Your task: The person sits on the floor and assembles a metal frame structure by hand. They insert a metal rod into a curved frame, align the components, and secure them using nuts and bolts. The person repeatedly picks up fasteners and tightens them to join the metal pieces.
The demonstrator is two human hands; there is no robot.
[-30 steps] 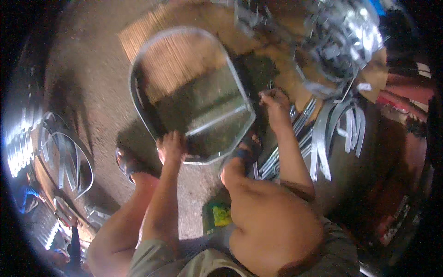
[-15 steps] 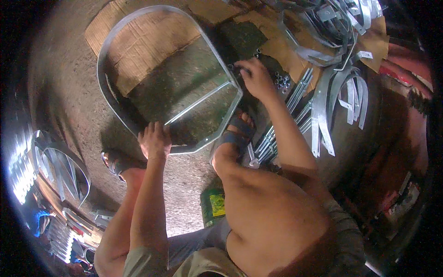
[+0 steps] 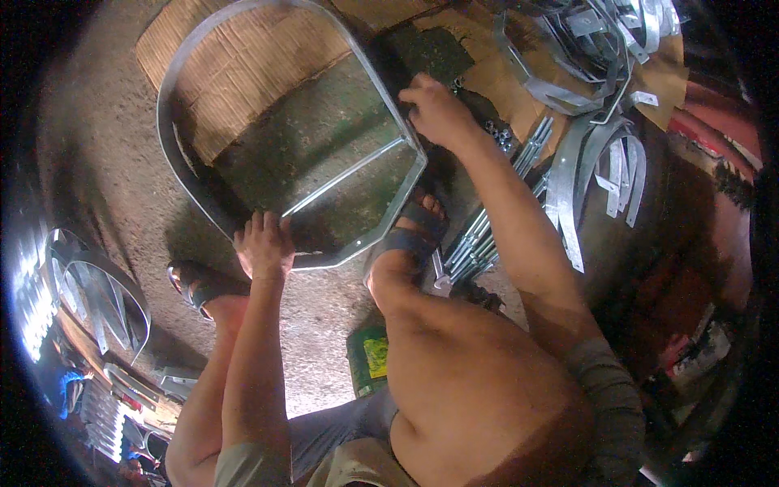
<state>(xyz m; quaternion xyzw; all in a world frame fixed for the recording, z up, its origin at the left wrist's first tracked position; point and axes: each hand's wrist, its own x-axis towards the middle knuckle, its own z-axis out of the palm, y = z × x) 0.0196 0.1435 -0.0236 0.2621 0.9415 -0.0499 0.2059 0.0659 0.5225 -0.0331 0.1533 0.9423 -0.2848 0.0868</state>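
Observation:
A large grey metal band (image 3: 168, 134), bent into a hoop with a rounded far end and angled near corners, stands on edge on the floor. A straight threaded rod (image 3: 345, 176) spans its inside. My left hand (image 3: 265, 246) is closed over the band's near-left side, right by one rod end. Just outside the right side of the band is my right hand (image 3: 438, 112), its fingers curled together; what they hold, if anything, is hidden. A small pile of nuts (image 3: 499, 135) lies beyond the right wrist. Several more rods (image 3: 479, 243) lie beneath the right forearm.
Cardboard (image 3: 251, 77) lies under the hoop's far part. Curved metal strips (image 3: 580, 187) and a heap of bent bands (image 3: 560, 89) are on the right. A wrench (image 3: 441, 272) rests beside my sandalled foot (image 3: 410, 235). More hoops (image 3: 97, 284) stand at left; a green-yellow container (image 3: 369, 357) sits between my legs.
My right hand has moved slightly away and to the left, closer to the band's right side. The hoop appears slightly farther left in view; my left hand stays on it.

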